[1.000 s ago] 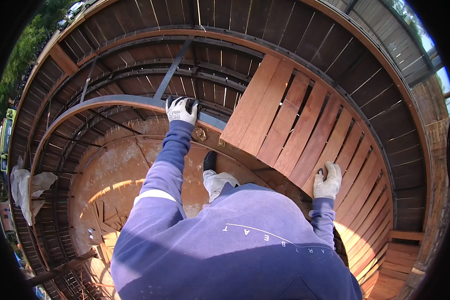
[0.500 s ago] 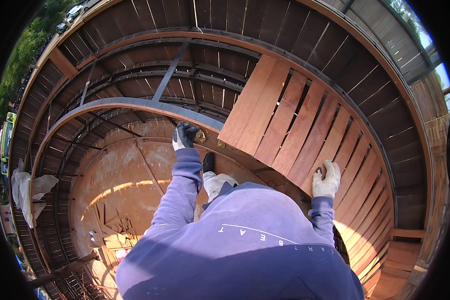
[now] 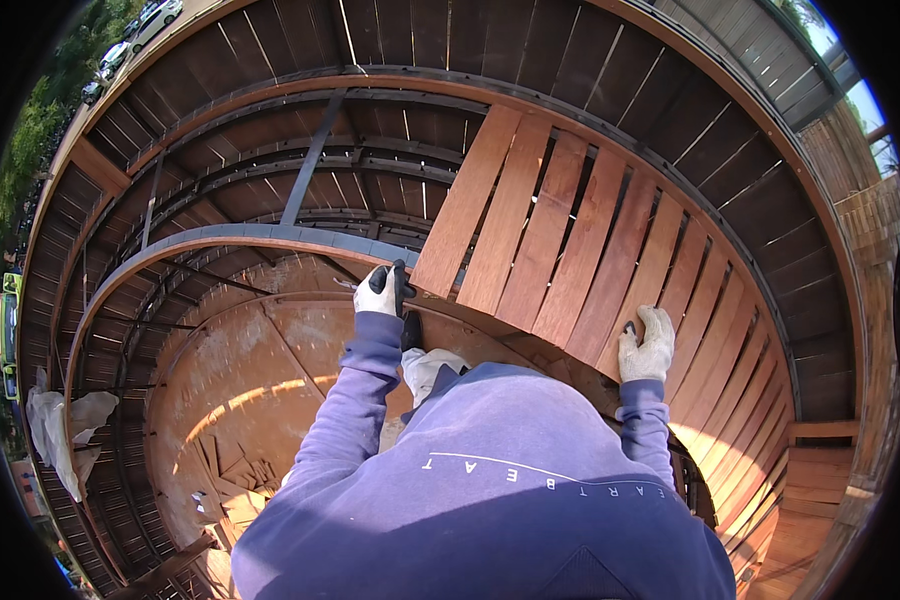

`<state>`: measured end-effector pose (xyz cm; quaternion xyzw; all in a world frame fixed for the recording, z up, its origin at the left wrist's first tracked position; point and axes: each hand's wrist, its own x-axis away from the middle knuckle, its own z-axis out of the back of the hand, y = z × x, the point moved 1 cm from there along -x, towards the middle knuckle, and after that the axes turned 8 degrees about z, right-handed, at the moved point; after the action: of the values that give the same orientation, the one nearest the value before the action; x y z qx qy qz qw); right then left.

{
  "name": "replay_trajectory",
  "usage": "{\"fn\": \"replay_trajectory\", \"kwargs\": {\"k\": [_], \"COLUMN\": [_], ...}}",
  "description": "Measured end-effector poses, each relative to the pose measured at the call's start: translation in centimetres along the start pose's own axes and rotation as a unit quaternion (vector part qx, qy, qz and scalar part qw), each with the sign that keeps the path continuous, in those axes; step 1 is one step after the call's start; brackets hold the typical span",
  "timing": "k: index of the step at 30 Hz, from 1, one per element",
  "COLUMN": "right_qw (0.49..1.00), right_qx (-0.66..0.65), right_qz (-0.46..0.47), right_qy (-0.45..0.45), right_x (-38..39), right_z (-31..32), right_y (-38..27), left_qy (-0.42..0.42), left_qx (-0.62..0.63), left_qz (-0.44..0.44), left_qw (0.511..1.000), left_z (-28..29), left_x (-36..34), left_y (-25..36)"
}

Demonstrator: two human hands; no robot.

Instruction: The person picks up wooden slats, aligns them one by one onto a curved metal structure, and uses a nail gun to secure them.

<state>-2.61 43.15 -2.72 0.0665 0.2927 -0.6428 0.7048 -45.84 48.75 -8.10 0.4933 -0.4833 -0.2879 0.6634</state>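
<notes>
My left hand [image 3: 383,290], in a pale glove with dark coating, is closed at the lower edge of the curved steel rail [image 3: 300,240], beside the end of the leftmost reddish wooden plank [image 3: 467,200]; exactly what its fingertips grip is hidden. My right hand [image 3: 647,345], gloved likewise, rests on the row of spaced planks [image 3: 578,246] farther right, fingers bent but apart, holding nothing. The planks lie radially between an outer curved band and an inner edge. My blue-sleeved forearms and sweatshirt fill the bottom.
Dark frame bars [image 3: 312,158] cross the curved opening left of the planks. Below are a rusty floor [image 3: 230,360] and loose wood offcuts [image 3: 232,470]. A pale plastic sheet [image 3: 65,430] hangs at left. A dark slatted wall [image 3: 520,40] curves around. Parked cars [image 3: 155,25] show outside.
My left hand has left the rail's top, moving down and right toward the plank ends. The leftmost plank has shifted left, opening a gap beside it. My right hand stays on the planks.
</notes>
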Motion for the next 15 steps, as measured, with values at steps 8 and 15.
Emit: {"fn": "replay_trajectory", "kwargs": {"k": [8,15], "right_qw": [1.0,0.998], "right_qx": [0.0,0.01], "right_qz": [-0.016,-0.055], "right_qy": [0.003,-0.004], "right_x": [-0.2,-0.7], "right_z": [0.0,0.3], "right_y": [-0.5,-1.3], "left_qy": [-0.097,-0.202], "left_qx": [-0.161,-0.251], "left_qz": [-0.01,-0.003], "left_qw": [0.982,0.947], "left_z": [0.3,0.9], "left_x": [-4.1,-6.7], "left_y": [2.5,2.1]}}
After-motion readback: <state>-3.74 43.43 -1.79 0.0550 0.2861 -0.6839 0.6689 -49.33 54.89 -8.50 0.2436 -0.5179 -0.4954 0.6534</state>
